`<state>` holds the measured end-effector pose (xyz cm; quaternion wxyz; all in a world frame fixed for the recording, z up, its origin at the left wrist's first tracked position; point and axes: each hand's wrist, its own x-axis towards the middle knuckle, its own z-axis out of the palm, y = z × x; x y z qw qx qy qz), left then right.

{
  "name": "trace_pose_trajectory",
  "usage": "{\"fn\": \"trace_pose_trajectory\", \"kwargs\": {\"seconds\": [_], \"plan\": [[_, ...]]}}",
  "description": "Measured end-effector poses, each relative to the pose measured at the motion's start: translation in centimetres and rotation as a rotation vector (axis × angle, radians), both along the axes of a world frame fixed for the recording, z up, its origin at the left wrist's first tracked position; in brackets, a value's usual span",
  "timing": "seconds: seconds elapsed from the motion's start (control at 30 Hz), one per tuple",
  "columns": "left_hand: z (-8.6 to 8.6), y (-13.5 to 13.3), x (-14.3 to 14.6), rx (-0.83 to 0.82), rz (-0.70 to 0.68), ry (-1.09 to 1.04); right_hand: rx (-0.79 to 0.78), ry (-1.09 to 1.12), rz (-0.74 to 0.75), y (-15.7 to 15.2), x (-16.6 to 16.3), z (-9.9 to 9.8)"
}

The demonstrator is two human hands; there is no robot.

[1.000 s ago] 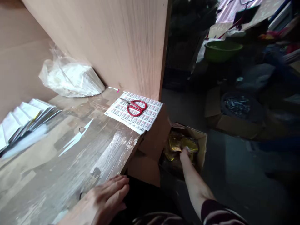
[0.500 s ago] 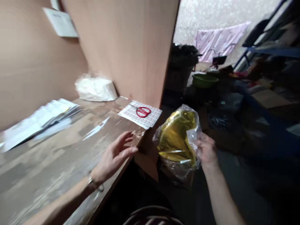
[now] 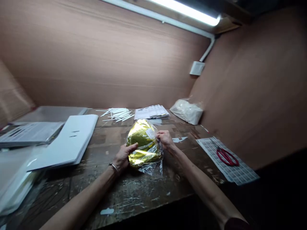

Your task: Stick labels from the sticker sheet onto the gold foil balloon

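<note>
A shiny gold foil item in a clear plastic bag (image 3: 141,143) is held between both hands, just above the worn wooden table (image 3: 134,195). My left hand (image 3: 122,156) grips its left side, thumb on top and fingers underneath, partly hidden. On the other side, my right hand (image 3: 165,139) pinches the bag's right edge beside a small white label (image 3: 150,133). What the folded foil item is, I cannot make out.
White sheets (image 3: 69,140) and plastic-wrapped packs (image 3: 31,132) lie at left. Along the back are white sticks (image 3: 118,114), printed cards (image 3: 152,111) and a bagged white bundle (image 3: 187,111). Red-handled scissors (image 3: 226,156) rest on a sticker sheet (image 3: 232,172) at right.
The view has swung left to face the table. My right hand has brought the bagged gold foil item over it, and my left hand, empty before, has taken hold of its left side.
</note>
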<state>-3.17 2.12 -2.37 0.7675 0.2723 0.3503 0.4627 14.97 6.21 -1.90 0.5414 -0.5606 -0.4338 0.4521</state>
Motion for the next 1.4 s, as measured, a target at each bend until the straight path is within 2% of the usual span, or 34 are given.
{"fn": "trace_pose_trajectory", "kwargs": {"seconds": [0.1,0.2,0.37,0.47,0.63,0.73,0.83,0.97,1.17,1.4], "plan": [[-0.8,0.7,-1.1,0.002,0.067,0.003,-0.021,0.064,0.025,1.2,-1.3,-2.1],[-0.8,1.3,-1.7,0.012,0.083,0.026,-0.032,0.144,0.054,1.8,-1.5,-3.6],[-0.5,1.9,-2.6,-0.026,0.075,0.076,-0.031,0.12,0.085,2.0,-1.3,-4.2],[-0.5,2.0,-2.8,-0.049,0.095,0.117,0.082,-0.1,0.068,1.0,-1.7,-3.4],[-1.0,1.8,-2.8,0.016,0.059,0.163,0.356,-0.791,0.121,-1.3,-2.9,-2.2],[-1.3,1.8,-2.8,0.031,0.057,0.222,0.399,-0.953,0.095,-1.6,-2.8,-2.2],[-1.3,1.9,-2.8,0.021,0.072,0.268,0.364,-0.866,0.032,-0.8,-2.0,-2.8],[-1.1,1.9,-2.7,0.014,0.126,0.283,0.229,-0.595,-0.074,0.1,-0.6,-3.3],[-1.7,2.0,-2.7,0.074,0.161,0.202,0.122,-0.281,-0.032,0.1,-0.6,-3.3],[-2.0,1.9,-2.8,0.12,0.169,0.239,-0.03,-0.174,-0.026,-0.1,-0.8,-2.8]]}}
